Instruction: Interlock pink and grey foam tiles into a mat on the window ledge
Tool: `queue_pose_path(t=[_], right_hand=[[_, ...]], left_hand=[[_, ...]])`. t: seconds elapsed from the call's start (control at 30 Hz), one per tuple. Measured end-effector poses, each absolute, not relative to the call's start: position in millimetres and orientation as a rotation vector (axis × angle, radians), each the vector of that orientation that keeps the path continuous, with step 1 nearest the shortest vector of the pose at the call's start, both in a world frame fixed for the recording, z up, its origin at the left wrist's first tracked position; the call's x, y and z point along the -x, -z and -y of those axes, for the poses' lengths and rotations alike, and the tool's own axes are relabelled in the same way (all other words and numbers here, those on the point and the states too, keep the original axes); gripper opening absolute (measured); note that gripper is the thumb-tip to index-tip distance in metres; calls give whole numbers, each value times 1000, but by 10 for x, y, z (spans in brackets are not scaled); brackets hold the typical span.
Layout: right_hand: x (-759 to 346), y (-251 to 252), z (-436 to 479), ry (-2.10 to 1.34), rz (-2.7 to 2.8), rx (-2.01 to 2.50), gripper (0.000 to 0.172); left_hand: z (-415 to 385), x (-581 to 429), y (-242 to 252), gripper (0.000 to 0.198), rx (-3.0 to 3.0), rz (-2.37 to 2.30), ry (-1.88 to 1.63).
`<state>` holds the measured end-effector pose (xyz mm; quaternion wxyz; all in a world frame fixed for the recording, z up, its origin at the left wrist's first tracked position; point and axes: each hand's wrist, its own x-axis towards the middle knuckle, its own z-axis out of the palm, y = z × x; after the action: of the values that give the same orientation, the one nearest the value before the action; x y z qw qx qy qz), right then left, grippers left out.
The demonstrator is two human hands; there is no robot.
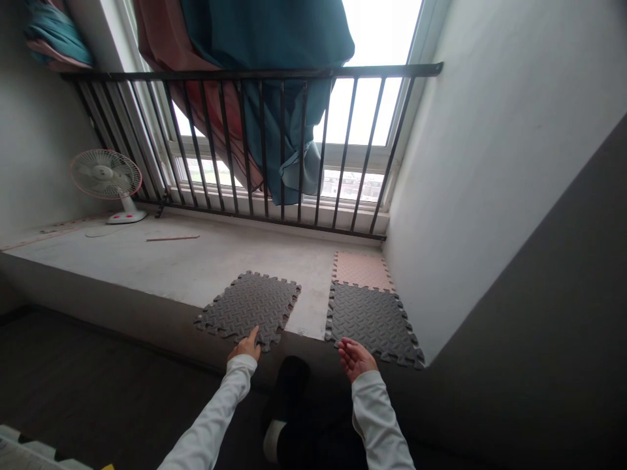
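Progress shows beyond my right fingers [345, 346]: there the pink tile [363, 271] and the joined dark tile [369, 320] already meet along their toothed edges, the pink one farther from me, the dark one nearer, beside the wall [470, 170]. That much looks done. The loose dark tile [249, 303], just ahead of my left fingers [255, 331], is unjoined; a bare strip of ledge [308, 313] lies between it and the pair, so that side is left open.

The loose dark tile looks about square, so I find no clear long axis. It sits skewed: one corner points out to the left of my left fingers, its right edge runs ahead and rightward from them, and its near edge, right at them, hangs past the ledge's front.

One of my left fingers stretches over that near edge; the rest are partly hidden, and I cannot tell whether they pinch it. My right fingers are half curled and loosely parted, with nothing visible in them, close by the joined dark tile's near-left corner.
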<state>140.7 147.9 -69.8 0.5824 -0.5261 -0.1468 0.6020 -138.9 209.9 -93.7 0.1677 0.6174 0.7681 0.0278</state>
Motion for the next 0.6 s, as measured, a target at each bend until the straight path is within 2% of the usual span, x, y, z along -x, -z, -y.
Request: queue_pose_path(t=[0.07,0.23,0.47,0.6], right_hand=[[-1506,742,-1570,-1303,598,1451,27],[-2006,797,-1774,-800,1225,2199,26],[-2663,690,-1971,-614,1240,2536,26],[-2853,683,-2140,-651,1254,2597,44]], left_hand=[[-2128,1384,926,52,-1771,-2177,-29],[-2238,1377,963,50,-1831,-2134,66],[-2549,1342,964,50,-1834,-2178,37],[-2664,1299,730,43,-1786,-2165,282]])
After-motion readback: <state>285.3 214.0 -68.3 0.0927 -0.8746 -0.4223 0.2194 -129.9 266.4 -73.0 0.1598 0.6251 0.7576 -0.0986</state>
